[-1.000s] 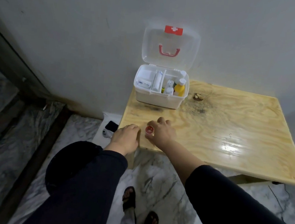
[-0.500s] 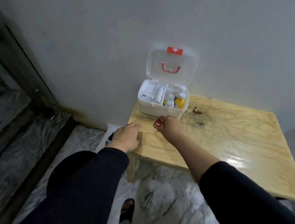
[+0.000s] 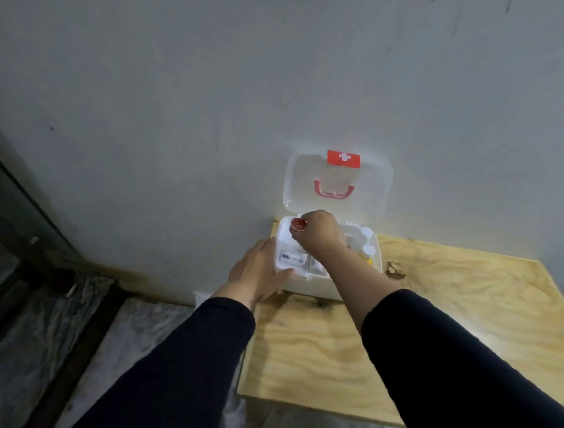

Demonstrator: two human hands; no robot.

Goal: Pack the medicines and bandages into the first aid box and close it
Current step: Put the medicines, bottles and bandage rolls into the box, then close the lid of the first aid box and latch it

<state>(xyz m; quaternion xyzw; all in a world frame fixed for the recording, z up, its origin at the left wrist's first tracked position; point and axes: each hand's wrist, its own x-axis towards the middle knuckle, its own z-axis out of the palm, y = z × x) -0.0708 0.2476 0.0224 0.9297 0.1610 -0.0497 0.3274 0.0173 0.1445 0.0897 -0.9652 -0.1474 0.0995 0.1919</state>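
Head camera: a person's right hand (image 3: 317, 235) pinches a small red-capped jar (image 3: 298, 224) over the back left corner of the open first aid box (image 3: 305, 280), apparently about to drop it in. Left hand (image 3: 258, 272) lies flat and open against the box's left wall (likely steadying it). Box stands on a pale wooden bench (image 3: 435, 310) against a grey wall (image 3: 216, 90).

The scene is dim and greyish, with soft grain throughout. A glossy patch glares on the table (image 3: 487, 334) toward 4 o'clock. The white box (image 3: 305, 285) near centre is overexposed, its contents washed out. Both hands look slightly motion-blurred. Wide-angle distortion bends the dark frame (image 3: 21, 206) at 9 o'clock, and corners darken.
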